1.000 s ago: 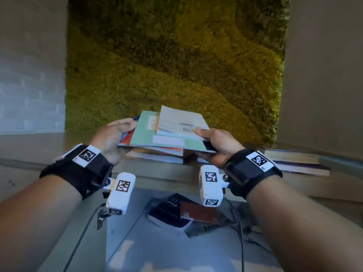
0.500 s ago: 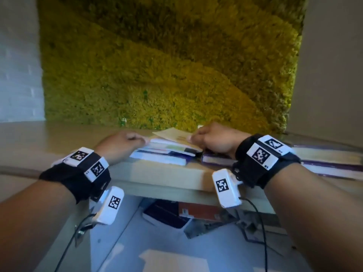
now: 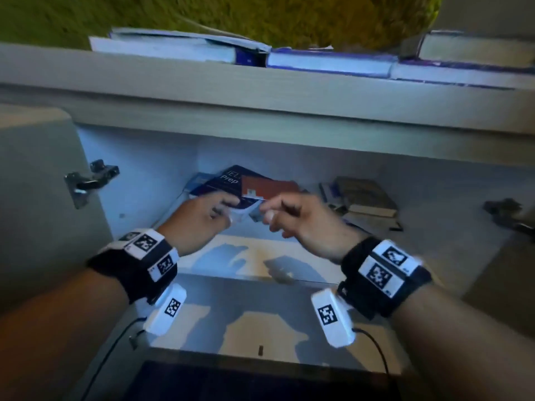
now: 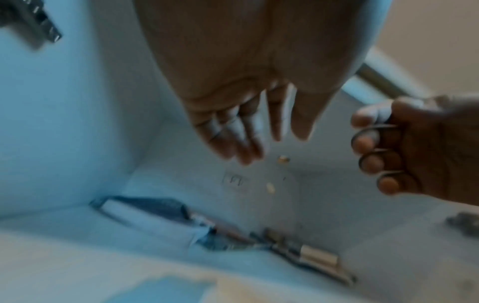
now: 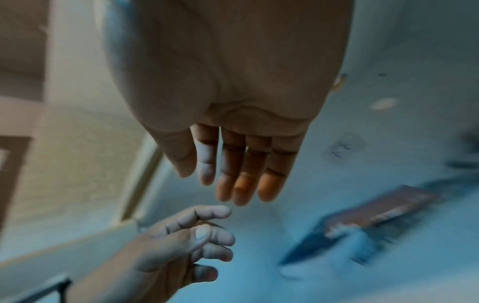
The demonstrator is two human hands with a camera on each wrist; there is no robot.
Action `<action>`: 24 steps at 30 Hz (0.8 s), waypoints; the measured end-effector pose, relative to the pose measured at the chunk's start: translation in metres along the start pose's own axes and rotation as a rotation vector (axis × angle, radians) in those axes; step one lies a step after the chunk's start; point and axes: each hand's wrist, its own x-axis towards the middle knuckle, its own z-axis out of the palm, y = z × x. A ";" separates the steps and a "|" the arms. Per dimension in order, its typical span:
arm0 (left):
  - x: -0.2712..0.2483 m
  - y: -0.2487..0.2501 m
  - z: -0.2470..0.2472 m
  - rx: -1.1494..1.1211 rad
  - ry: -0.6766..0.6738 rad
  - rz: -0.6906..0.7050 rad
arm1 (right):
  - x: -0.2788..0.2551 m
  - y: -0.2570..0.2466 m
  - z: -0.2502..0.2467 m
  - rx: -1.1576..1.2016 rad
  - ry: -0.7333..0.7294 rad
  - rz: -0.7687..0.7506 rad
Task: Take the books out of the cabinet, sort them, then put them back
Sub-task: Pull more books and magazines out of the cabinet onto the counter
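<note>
**Desk:** What does the left edge show?

**Photographer:** The open cabinet door [image 3: 34,180], its metal hinge [image 3: 86,180] jutting inward. Your left hand [image 3: 199,218] reaches into the cabinet [image 3: 289,151] past that hinge, palm down. In the left wrist view its fingers [image 4: 233,139] point ahead, nearly straight and spread, holding nothing. The hand hangs above the shelf floor, short of the dark book [image 3: 223,183].

**Desk:** And the books inside?

**Photographer:** The dark book lies flat at the back left, white letters on its cover. A red-brown book [image 3: 269,188] lies across its right side. From the head view both your hands sit just in front of this pair. Whether a fingertip touches a cover, you cannot tell from the blur.

**Desk:** Your right hand?

**Photographer:** Your right hand [image 3: 301,221] is level with the left and close beside it, a narrow gap between them. The right wrist view shows its fingers [image 5: 243,174] extended and together, loose, gripping nothing.

**Desk:** Further right?

**Photographer:** A second, worn pile of books [image 3: 364,201] lies on the same shelf floor, well apart from your right hand. Bare shelf floor [image 3: 260,256] runs between your wrists and the front edge. A second hinge [image 3: 506,215] shows at the far right.

**Desk:** Overhead?

**Photographer:** The cabinet top [image 3: 260,82] overhangs your hands. Books already taken out [image 3: 318,62] lie flat in a row along it, against the green wall [image 3: 260,15]
</note>
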 end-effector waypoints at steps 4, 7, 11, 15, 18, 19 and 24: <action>0.041 -0.044 0.043 0.291 -0.290 -0.293 | 0.017 0.089 0.010 -0.384 -0.239 0.333; 0.083 -0.057 0.059 0.482 -0.382 -0.374 | 0.024 0.136 0.018 -0.613 -0.403 0.490; 0.137 -0.068 0.080 0.619 -0.381 -0.340 | 0.017 0.162 0.036 -0.677 -0.515 0.600; 0.170 -0.090 0.097 0.723 -0.369 -0.367 | 0.010 0.162 0.041 -0.697 -0.508 0.584; 0.174 -0.111 0.105 0.761 -0.427 -0.373 | 0.011 0.162 0.041 -0.686 -0.505 0.600; 0.172 -0.113 0.105 0.778 -0.449 -0.381 | 0.011 0.161 0.040 -0.690 -0.504 0.597; 0.145 -0.095 0.098 0.894 -0.464 -0.253 | 0.011 0.156 0.038 -0.656 -0.506 0.598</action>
